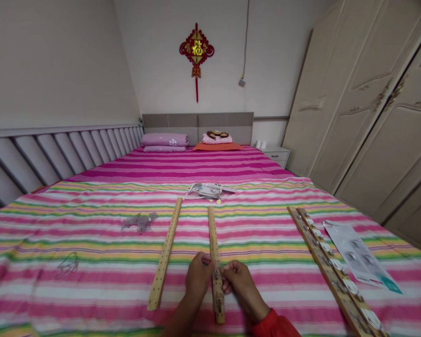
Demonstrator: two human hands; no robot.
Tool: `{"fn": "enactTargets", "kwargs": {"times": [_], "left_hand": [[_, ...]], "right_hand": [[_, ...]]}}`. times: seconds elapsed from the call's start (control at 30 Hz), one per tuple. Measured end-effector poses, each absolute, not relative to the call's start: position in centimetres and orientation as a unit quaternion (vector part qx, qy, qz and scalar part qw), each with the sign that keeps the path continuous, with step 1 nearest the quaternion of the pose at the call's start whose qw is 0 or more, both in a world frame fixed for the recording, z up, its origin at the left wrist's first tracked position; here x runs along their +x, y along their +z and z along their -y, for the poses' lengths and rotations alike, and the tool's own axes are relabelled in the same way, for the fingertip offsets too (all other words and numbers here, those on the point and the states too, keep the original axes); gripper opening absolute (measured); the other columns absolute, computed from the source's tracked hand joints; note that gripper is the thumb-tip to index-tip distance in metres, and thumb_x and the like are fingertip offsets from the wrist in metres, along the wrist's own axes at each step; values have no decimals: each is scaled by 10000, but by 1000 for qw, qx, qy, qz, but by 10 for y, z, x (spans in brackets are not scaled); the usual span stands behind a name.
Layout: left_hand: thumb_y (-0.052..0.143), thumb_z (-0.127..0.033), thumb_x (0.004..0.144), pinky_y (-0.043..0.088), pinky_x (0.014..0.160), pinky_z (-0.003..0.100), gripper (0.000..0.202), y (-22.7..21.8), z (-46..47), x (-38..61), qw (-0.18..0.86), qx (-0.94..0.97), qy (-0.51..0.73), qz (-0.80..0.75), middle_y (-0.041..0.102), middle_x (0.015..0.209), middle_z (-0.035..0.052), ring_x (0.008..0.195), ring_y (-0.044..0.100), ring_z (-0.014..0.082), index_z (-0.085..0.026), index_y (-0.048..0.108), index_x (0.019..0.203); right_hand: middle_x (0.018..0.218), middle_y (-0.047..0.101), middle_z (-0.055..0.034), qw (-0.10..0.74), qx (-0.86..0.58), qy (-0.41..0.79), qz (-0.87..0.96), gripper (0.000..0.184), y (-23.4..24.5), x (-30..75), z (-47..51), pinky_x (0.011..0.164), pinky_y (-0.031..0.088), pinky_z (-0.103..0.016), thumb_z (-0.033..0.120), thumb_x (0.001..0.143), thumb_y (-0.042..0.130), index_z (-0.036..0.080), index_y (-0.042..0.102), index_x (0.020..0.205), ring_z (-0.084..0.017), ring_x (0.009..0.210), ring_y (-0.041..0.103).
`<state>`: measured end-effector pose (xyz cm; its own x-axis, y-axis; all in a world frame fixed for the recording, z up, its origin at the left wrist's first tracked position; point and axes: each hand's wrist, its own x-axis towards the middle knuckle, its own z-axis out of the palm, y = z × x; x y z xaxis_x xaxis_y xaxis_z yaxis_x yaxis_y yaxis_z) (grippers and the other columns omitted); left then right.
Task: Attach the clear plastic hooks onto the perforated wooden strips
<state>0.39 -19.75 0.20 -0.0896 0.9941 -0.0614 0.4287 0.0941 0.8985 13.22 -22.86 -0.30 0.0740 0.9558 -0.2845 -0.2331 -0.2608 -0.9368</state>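
Both hands meet at a perforated wooden slat (214, 238) lying lengthwise on the striped bedspread (91, 262). My left hand (197, 277) grips the slat's left edge with curled fingers. My right hand (239, 279), in a red sleeve, pinches something small and metallic against the slat's right side; I cannot make out what it is. A second bare slat (165, 252) lies just to the left, untouched.
At the right lies a pair of slats (331, 267) fitted with several round white pieces, beside a plastic packet (359, 255). Crumpled clear wrappers (208, 190) and another scrap (139, 221) lie further up the bed. A wardrobe (372, 103) stands at the right, pillows at the headboard.
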Motion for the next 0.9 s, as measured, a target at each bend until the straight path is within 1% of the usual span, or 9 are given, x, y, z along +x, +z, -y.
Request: {"fn": "enactTargets", "kwargs": {"times": [0.1, 0.23, 0.4, 0.53, 0.63, 0.73, 0.83, 0.9], "left_hand": [[559, -199, 700, 452, 693, 260, 44, 3, 198, 5, 379, 555, 362, -646, 674, 780, 26, 778, 640, 176, -201, 579, 738], [565, -215, 712, 444, 694, 256, 23, 7, 200, 6, 378, 551, 341, -661, 668, 772, 18, 774, 635, 171, -207, 567, 734], [601, -243, 703, 427, 705, 248, 62, 13, 200, 7, 374, 545, 311, -683, 660, 755, 2, 783, 627, 166, -211, 550, 718], [599, -271, 721, 410, 690, 243, 90, 17, 200, 7, 366, 542, 295, -696, 661, 747, -10, 763, 621, 157, -216, 530, 705], [580, -286, 746, 392, 662, 236, 97, 17, 200, 9, 353, 540, 284, -709, 660, 749, -17, 739, 610, 145, -218, 523, 707], [550, -310, 777, 375, 626, 236, 131, 15, 199, 11, 342, 546, 279, -712, 640, 721, -19, 702, 586, 141, -217, 512, 693], [460, -386, 834, 362, 568, 247, 279, 19, 192, 4, 356, 573, 309, -671, 565, 607, -18, 601, 533, 139, -217, 461, 612], [429, -430, 835, 364, 539, 251, 336, 29, 183, -13, 373, 588, 358, -623, 511, 543, -24, 549, 503, 138, -221, 442, 573]], "right_hand": [[306, 518, 76, 512, -533, 575, 352, 323, -8, 130, 228, 279, 301, -184, 383, 528, 693, 229, 436, 651, -95, 251, 437], [283, 413, 136, 525, -545, 538, 372, 351, -17, 128, 224, 268, 228, -180, 369, 493, 708, 238, 418, 641, -68, 222, 347], [331, 385, 146, 522, -550, 527, 385, 303, -27, 132, 221, 312, 211, -190, 300, 493, 702, 229, 446, 639, -50, 262, 307], [380, 399, 134, 530, -545, 513, 398, 276, -34, 137, 220, 396, 240, -185, 191, 460, 707, 203, 484, 621, -41, 360, 335], [395, 413, 128, 530, -522, 539, 396, 285, -36, 140, 221, 420, 247, -187, 183, 453, 720, 192, 512, 649, -43, 380, 347], [378, 386, 133, 515, -506, 580, 377, 327, -30, 142, 223, 392, 181, -188, 265, 450, 755, 191, 520, 665, -32, 344, 291], [367, 368, 123, 492, -506, 615, 352, 381, -23, 143, 226, 364, 103, -197, 456, 506, 751, 204, 489, 619, -21, 298, 224], [367, 374, 108, 480, -501, 628, 354, 446, -20, 145, 226, 353, 72, -203, 565, 529, 724, 210, 458, 571, -16, 273, 211]]}}
